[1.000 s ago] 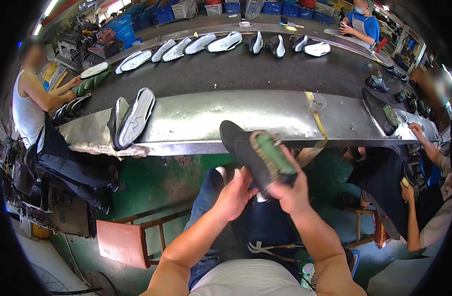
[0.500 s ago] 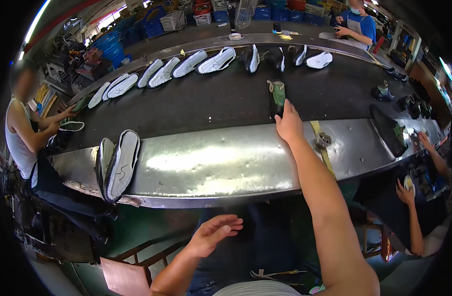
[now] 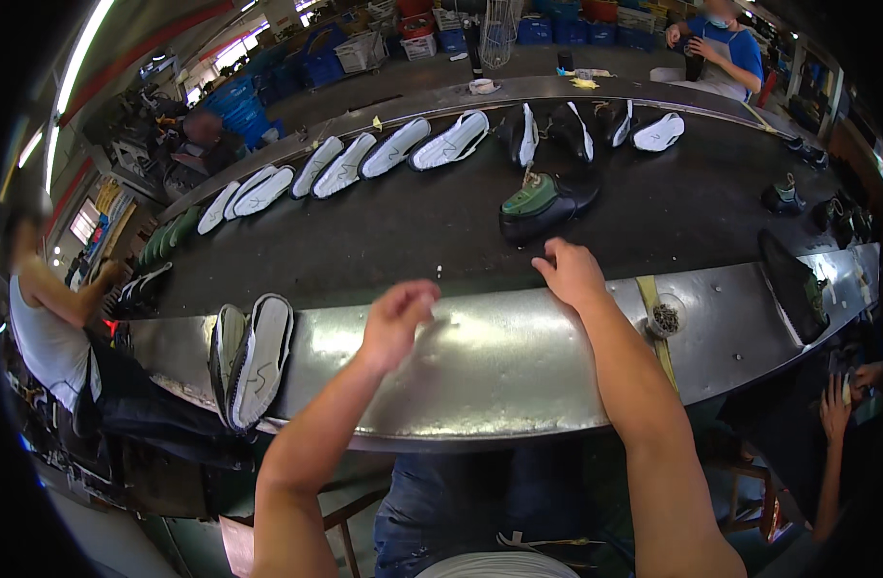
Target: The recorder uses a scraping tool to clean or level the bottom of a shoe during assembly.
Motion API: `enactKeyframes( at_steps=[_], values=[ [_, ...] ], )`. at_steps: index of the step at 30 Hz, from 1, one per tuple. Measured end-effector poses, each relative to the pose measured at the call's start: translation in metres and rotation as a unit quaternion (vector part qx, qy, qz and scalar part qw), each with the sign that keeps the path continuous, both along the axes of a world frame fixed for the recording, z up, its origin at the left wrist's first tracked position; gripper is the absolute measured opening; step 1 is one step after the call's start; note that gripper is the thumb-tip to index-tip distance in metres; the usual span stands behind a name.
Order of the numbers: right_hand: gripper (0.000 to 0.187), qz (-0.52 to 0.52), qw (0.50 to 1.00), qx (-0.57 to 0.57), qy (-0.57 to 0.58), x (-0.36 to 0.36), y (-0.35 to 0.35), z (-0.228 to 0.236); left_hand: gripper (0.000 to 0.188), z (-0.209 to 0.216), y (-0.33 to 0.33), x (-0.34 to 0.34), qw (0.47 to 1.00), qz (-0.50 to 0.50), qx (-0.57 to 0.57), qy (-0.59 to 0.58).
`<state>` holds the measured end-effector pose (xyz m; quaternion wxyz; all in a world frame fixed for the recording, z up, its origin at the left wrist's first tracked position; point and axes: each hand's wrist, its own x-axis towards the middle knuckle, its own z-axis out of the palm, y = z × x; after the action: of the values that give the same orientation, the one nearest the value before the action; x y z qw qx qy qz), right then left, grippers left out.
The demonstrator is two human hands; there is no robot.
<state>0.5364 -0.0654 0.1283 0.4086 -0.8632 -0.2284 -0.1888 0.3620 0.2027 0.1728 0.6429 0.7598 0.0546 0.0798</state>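
Observation:
A black and green shoe (image 3: 545,206) lies on the dark belt in front of me, its black toe or heel end pointing right. Just on the near side of it, my right hand (image 3: 573,274) is empty, thumb and fingers apart and not touching the shoe. Above the metal edge, my left hand (image 3: 395,326) is raised with loosely bent fingers, slightly blurred, and nothing shows in it. To its left, a pair of shoes with pale soles (image 3: 259,363) leans on the metal ledge (image 3: 480,371).
Several white-soled shoes (image 3: 345,166) line the belt's far side. On the ledge at right are a small cup of metal bits (image 3: 664,320), a yellow strip (image 3: 648,291) and a dark shoe (image 3: 793,289). Co-workers are at left, far right and across the belt.
My right hand has let go of the black and green shoe, which now lies turned sideways, and drawn back. My left hand has risen from below the ledge to above it.

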Motion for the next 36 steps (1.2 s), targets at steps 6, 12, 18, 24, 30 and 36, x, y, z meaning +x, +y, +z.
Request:
enactKeyframes(
  at_steps=[6,12,18,24,30,36],
  values=[
    [0.028,0.027,0.990,-0.104,0.089,-0.004,0.001,0.010,0.046,-0.030,0.113,0.173,0.942,0.229,0.246,0.010],
    [0.027,0.043,0.984,-0.105,0.136,-0.007,0.011,0.015,0.063,-0.036,0.218,0.285,0.841,0.384,0.376,0.069],
    [0.029,0.062,0.975,-0.118,0.177,-0.002,0.020,0.016,0.082,-0.034,0.242,0.352,0.914,0.238,0.297,0.140],
    [0.031,0.037,0.967,-0.138,0.211,-0.003,0.020,0.019,0.087,-0.029,0.140,0.391,0.854,0.221,0.448,0.146],
    [0.032,0.033,0.974,-0.113,0.195,-0.002,0.023,0.014,0.084,-0.009,0.130,0.346,0.827,0.149,0.515,0.168],
    [0.033,0.036,0.981,-0.111,0.152,-0.008,0.026,0.017,0.070,0.058,0.120,0.137,0.824,0.095,0.525,0.189]
  ],
)
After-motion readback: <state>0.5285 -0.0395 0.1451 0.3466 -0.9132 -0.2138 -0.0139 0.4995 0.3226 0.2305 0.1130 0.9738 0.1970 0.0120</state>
